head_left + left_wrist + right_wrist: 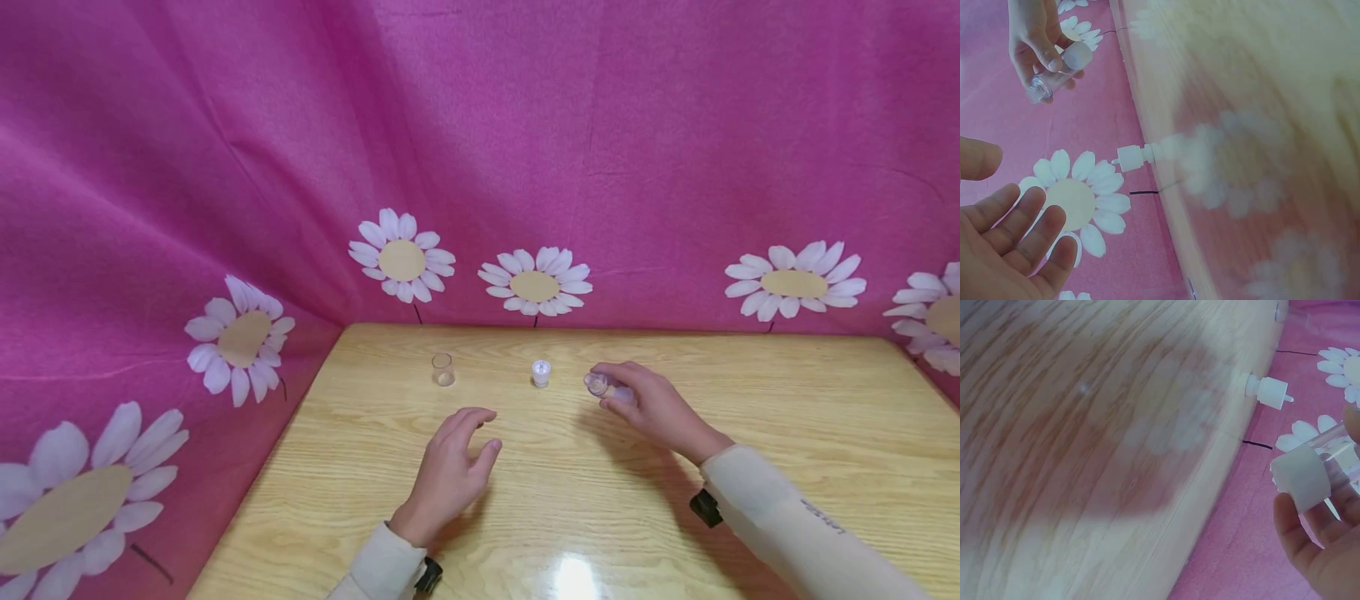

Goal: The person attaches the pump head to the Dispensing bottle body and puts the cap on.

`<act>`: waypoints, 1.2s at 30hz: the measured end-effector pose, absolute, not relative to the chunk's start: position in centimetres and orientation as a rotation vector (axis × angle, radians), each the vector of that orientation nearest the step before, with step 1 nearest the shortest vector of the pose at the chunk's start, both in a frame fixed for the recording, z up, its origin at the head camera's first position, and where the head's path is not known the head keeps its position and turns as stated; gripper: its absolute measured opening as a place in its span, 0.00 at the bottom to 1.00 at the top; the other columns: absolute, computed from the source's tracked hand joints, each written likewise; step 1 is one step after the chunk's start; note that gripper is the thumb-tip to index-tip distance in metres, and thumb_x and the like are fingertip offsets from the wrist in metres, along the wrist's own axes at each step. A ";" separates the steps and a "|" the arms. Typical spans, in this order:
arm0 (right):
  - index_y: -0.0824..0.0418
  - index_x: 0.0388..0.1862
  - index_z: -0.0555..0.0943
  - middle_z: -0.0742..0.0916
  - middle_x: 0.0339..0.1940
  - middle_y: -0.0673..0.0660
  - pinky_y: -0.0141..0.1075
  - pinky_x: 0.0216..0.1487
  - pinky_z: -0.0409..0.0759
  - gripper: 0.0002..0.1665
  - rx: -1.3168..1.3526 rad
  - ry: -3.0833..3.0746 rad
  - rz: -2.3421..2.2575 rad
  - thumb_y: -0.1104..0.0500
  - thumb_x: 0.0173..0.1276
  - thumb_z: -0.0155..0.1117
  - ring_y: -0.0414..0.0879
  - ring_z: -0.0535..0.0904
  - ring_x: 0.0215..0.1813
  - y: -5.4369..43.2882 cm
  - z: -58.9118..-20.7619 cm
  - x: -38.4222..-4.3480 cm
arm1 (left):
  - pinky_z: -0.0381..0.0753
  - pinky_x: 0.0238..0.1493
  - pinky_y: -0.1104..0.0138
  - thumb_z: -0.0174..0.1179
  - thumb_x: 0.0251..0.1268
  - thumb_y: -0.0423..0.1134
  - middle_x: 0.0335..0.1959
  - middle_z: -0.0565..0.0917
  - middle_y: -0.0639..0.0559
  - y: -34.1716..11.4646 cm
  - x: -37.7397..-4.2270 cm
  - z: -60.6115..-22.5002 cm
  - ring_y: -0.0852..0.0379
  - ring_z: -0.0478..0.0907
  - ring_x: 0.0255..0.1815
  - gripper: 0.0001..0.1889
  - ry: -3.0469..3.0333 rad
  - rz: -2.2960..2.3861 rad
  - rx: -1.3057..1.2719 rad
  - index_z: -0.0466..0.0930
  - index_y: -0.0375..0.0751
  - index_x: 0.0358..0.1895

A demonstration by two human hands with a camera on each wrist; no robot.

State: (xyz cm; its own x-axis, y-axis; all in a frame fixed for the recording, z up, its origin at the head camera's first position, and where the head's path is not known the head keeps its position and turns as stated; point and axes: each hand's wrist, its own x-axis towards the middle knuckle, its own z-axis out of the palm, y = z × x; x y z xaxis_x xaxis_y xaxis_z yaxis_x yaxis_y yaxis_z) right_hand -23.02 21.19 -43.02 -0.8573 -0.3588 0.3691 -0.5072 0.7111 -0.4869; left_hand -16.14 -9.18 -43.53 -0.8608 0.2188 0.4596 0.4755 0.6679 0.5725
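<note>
My right hand (660,410) holds a small clear bottle (597,383) above the table, thumb and fingers round its side. In the left wrist view the bottle (1054,78) shows a clear ridged neck at one end and a white base at the other; the white base (1302,479) is large in the right wrist view. A white pump head (541,373) with a thin nozzle stands upright on the table, left of the right hand. Farther left stands a clear cylindrical cap (443,370). My left hand (450,471) hovers nearer me, fingers loosely bent, with nothing in it.
The pale wooden table (525,492) has its back edge just behind the small parts. A pink cloth (637,150) printed with white daisies hangs behind it and along the left side. Light glares off the table near the front.
</note>
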 end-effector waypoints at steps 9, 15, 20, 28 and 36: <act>0.62 0.60 0.80 0.86 0.52 0.62 0.49 0.49 0.81 0.24 0.727 -2.658 0.872 0.64 0.63 0.70 0.54 0.83 0.50 20.7 -43.0 -22.9 | 0.81 0.55 0.58 0.64 0.65 0.37 0.54 0.84 0.52 -8.9 -16.2 -43.3 0.55 0.80 0.54 0.17 -2.530 -1.069 -0.565 0.80 0.43 0.57; 0.61 0.59 0.80 0.87 0.49 0.60 0.46 0.47 0.81 0.24 0.735 -2.651 0.859 0.65 0.63 0.70 0.53 0.83 0.48 20.6 -43.0 -22.8 | 0.80 0.56 0.58 0.64 0.65 0.37 0.55 0.83 0.52 -8.8 -16.3 -43.1 0.54 0.80 0.55 0.17 -2.526 -1.090 -0.579 0.80 0.43 0.57; 0.61 0.59 0.80 0.87 0.48 0.59 0.46 0.46 0.81 0.24 0.742 -2.635 0.867 0.65 0.62 0.71 0.53 0.83 0.47 20.7 -42.9 -22.8 | 0.80 0.57 0.59 0.62 0.67 0.38 0.55 0.83 0.52 -8.8 -16.6 -42.9 0.54 0.80 0.56 0.17 -2.532 -1.082 -0.595 0.79 0.44 0.58; 0.61 0.59 0.80 0.87 0.49 0.60 0.46 0.46 0.81 0.24 0.730 -2.642 0.852 0.64 0.63 0.70 0.52 0.83 0.48 20.7 -43.0 -22.8 | 0.80 0.56 0.58 0.61 0.68 0.39 0.54 0.84 0.51 -8.6 -18.2 -42.4 0.53 0.80 0.55 0.16 -2.580 -1.079 -0.615 0.79 0.43 0.57; 0.62 0.59 0.81 0.87 0.50 0.61 0.48 0.46 0.82 0.24 0.731 -2.655 0.874 0.65 0.63 0.70 0.53 0.83 0.48 20.7 -43.3 -23.0 | 0.79 0.53 0.59 0.59 0.70 0.40 0.54 0.84 0.49 -8.2 -21.2 -42.7 0.52 0.80 0.53 0.15 -2.675 -1.147 -0.500 0.80 0.42 0.56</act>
